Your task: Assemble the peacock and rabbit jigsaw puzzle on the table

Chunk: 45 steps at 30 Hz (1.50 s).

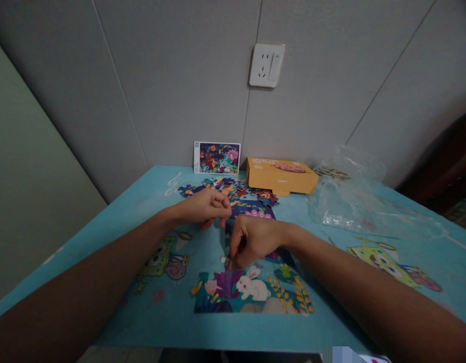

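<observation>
A partly joined jigsaw puzzle (255, 305) lies flat before me, with a white rabbit, purple leaves and yellow plants along its near side. My right hand (253, 239) is closed in a pinch at the puzzle's left edge, its fingertips down on a puzzle piece (223, 258) that shows only in part. Just beyond, my left hand (212, 206) hovers with curled fingers by the puzzle's upper left; whatever they hold is hidden. Both hands cover some of the puzzle's middle. Loose puzzle pieces (238, 189) lie heaped behind my left hand.
A picture card (217, 158) with a dark, colourful scene leans against the wall. Beside it sits a yellow box (281, 176). Crumpled clear plastic bags (353, 201) spread over the right of the blue cartoon-printed table (149, 322). A socket (267, 65) is set in the wall.
</observation>
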Motion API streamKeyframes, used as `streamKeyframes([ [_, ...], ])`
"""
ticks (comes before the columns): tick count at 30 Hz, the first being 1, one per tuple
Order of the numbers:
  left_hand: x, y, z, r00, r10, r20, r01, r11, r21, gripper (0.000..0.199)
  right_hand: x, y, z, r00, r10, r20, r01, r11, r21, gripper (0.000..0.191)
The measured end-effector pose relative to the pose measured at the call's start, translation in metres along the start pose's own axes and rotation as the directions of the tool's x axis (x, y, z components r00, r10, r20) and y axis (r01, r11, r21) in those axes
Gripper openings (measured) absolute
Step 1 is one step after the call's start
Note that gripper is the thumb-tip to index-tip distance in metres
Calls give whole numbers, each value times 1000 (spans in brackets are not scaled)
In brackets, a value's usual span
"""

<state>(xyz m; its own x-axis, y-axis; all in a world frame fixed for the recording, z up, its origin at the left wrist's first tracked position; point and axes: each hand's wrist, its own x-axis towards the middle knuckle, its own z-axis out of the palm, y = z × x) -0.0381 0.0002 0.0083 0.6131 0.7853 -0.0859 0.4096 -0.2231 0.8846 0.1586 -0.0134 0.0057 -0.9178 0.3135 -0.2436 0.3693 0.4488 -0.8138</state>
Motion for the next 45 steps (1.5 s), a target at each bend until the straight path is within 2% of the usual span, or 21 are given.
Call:
streamKeyframes([
  [1, 3, -3, 0, 982, 57, -178, -34, 991, 129, 18, 0, 3, -3, 999, -26, -46, 24, 999, -34, 19],
  [2, 6, -7, -1, 940, 126, -318, -33, 958, 285, 16, -1, 7, -6, 993, -50, -106, 40, 995, -89, 17],
  [3, 8, -11, -2, 904, 181, -388, 4, 902, 431, 14, -1, 11, -10, 978, -65, -197, 32, 986, -165, 15],
  [4, 9, -15, -3, 887, 212, -411, 45, 845, 532, 14, -1, 15, -14, 948, -70, -309, -8, 970, -245, 14],
  [5, 10, -18, -5, 882, 236, -408, 67, 794, 604, 15, -1, 20, -18, 898, -63, -435, -89, 943, -320, 15],
  [7, 11, -24, -8, 893, 281, -351, 57, 704, 708, 21, 0, 28, -25, 758, -75, -648, -283, 858, -430, 18],
  [8, 12, -27, -9, 900, 299, -317, 40, 668, 743, 25, 0, 32, -27, 699, -88, -709, -365, 809, -461, 20],
  [10, 12, -31, -10, 910, 311, -273, 26, 616, 787, 32, 1, 36, -31, 637, -84, -767, -487, 728, -484, 26],
  [12, 12, -34, -9, 925, 273, -265, 51, 602, 797, 37, 2, 37, -31, 634, -60, -771, -545, 673, -500, 31],
  [14, 12, -35, -8, 937, 218, -272, 88, 606, 790, 39, 4, 36, -29, 654, -51, -755, -552, 650, -522, 31],
  [18, 12, -34, -7, 948, 159, -276, 128, 604, 787, 41, 6, 35, -26, 668, -64, -742, -532, 655, -536, 28],
  [22, 12, -32, -6, 942, 177, -284, 128, 595, 794, 41, 7, 36, -26, 662, -85, -745, -520, 663, -538, 27],
  [24, 12, -33, -6, 935, 199, -292, 123, 592, 797, 40, 8, 35, -25, 647, -88, -757, -523, 671, -525, 27],
  [28, 14, -37, -7, 921, 219, -322, 127, 611, 781, 38, 13, 34, -25, 583, -89, -808, -545, 695, -469, 29],
  [32, 17, -41, -8, 901, 226, -371, 143, 651, 745, 42, 18, 38, -26, 587, -108, -803, -540, 686, -487, 34],
  [39, 19, -40, -6, 906, 217, -364, 131, 673, 728, 44, 21, 45, -26, 584, -153, -797, -451, 755, -475, 43],
  [45, 18, -39, -9, 909, 234, -346, 103, 676, 730, 48, 23, 47, -24, 584, -268, -766, -336, 779, -529, 54],
])
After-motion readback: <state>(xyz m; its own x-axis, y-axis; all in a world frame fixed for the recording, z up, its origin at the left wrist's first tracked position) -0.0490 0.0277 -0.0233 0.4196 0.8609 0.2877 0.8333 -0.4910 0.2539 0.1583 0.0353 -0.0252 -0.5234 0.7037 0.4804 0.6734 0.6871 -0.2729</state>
